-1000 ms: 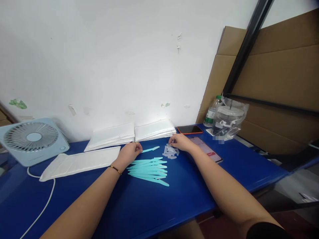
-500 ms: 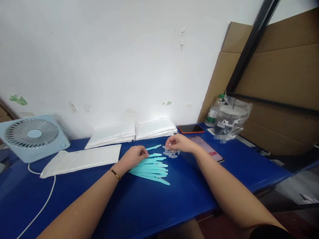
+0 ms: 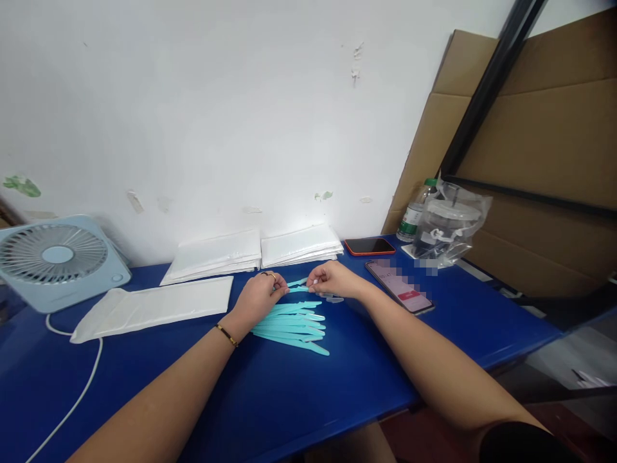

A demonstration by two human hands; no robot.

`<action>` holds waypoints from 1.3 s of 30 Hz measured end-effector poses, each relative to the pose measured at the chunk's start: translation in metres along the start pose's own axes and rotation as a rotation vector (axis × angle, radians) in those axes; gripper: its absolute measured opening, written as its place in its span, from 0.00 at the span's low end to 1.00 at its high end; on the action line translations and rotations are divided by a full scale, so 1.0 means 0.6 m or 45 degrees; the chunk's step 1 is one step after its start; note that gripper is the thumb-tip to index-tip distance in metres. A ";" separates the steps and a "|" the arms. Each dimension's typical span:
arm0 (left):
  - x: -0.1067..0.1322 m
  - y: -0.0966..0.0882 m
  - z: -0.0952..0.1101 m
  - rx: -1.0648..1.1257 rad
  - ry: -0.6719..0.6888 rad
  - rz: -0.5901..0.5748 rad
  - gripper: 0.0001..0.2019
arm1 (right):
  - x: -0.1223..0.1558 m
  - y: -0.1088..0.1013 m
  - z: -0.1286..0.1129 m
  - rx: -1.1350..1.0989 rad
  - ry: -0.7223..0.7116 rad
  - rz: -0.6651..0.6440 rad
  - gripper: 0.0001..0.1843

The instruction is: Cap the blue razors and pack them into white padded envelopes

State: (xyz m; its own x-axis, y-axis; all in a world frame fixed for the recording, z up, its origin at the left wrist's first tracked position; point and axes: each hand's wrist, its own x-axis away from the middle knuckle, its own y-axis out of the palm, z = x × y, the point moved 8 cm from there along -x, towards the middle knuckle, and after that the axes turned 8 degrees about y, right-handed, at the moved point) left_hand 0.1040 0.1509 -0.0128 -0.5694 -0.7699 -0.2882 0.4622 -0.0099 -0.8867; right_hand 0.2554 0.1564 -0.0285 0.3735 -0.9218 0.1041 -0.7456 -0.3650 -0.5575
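Note:
My left hand (image 3: 259, 297) is closed on one end of a thin turquoise plastic stick (image 3: 297, 283), held just above the blue table (image 3: 289, 399). My right hand (image 3: 332, 279) pinches a small clear cap at the stick's other end; the two hands nearly meet. Below them lies a pile of several turquoise sticks (image 3: 292, 325). A few clear caps (image 3: 333, 298) lie just under my right hand, mostly hidden by it.
Two stacks of white bags (image 3: 216, 255) lie against the wall, with one flat white bag (image 3: 154, 307) in front. A pale blue fan (image 3: 55, 260) and its white cable (image 3: 77, 399) are at left. Two phones (image 3: 402, 287) and a bagged cup (image 3: 446, 231) beside a bottle stand at right.
My right hand left the cap pile and moved left with a cap to the stick's tip. My left hand lifted the stick slightly and moved right.

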 end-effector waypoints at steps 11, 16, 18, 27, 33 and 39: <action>0.009 -0.006 0.015 0.057 0.070 -0.126 0.14 | 0.033 -0.043 -0.018 0.540 -0.015 0.133 0.05; 0.017 0.023 0.003 0.186 -0.033 -0.342 0.13 | 0.036 -0.038 -0.002 0.601 0.023 0.078 0.05; 0.017 0.024 -0.004 0.189 -0.063 -0.318 0.12 | 0.034 -0.035 0.000 0.598 0.023 0.057 0.04; 0.009 0.001 -0.002 -0.009 -0.020 -0.113 0.10 | 0.027 -0.031 -0.002 0.592 0.022 0.108 0.04; 0.004 -0.005 0.014 -0.103 0.057 -0.090 0.09 | 0.024 -0.018 -0.019 0.564 -0.055 0.121 0.04; 0.002 -0.007 0.014 -0.188 0.052 -0.074 0.08 | 0.013 -0.003 -0.039 0.586 -0.147 0.215 0.05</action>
State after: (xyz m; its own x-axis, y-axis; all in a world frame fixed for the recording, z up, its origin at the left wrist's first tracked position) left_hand 0.1072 0.1445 -0.0062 -0.6212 -0.7439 -0.2465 0.3245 0.0422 -0.9449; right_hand 0.2469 0.1469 -0.0074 0.3464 -0.9332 -0.0961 -0.4896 -0.0925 -0.8670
